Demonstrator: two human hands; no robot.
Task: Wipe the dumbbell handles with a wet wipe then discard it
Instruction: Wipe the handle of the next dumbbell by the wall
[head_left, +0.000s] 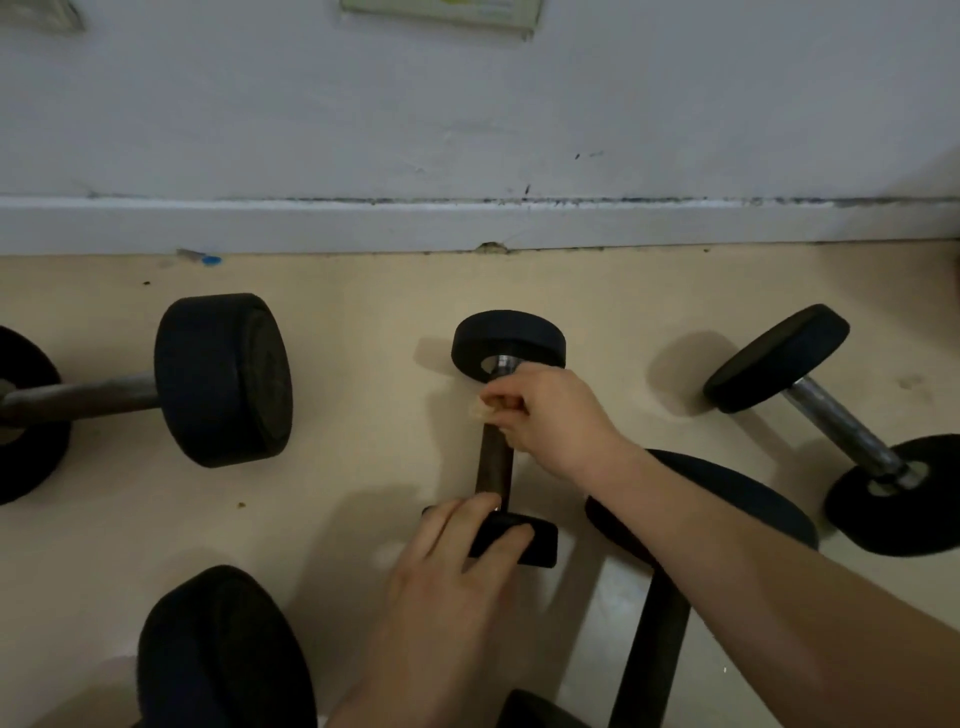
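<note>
Small dumbbell (509, 338) lies on the beige floor (363, 364) directly ahead of the person. Its long axis runs straight away from them toward the wall (467, 130), with one black head at the far end and the near head (537, 545) closest to the body. The right hand (550, 410) reaches in from the right and closes around the far part of the handle (496, 465), just below the far head. A wet wipe (480, 411) is pinched between its fingers and the bar, one corner showing left of the knuckles. The left hand (452, 566), the nearer of the two, curls its fingers over the near head, pinning the weight. A bare, dark stretch of handle lies between the two hands, so the coming stroke would likely run along that axis, back toward the person. A larger dumbbell (223, 379) rests to the left and another dumbbell (831, 410) to the right, both well apart.
</note>
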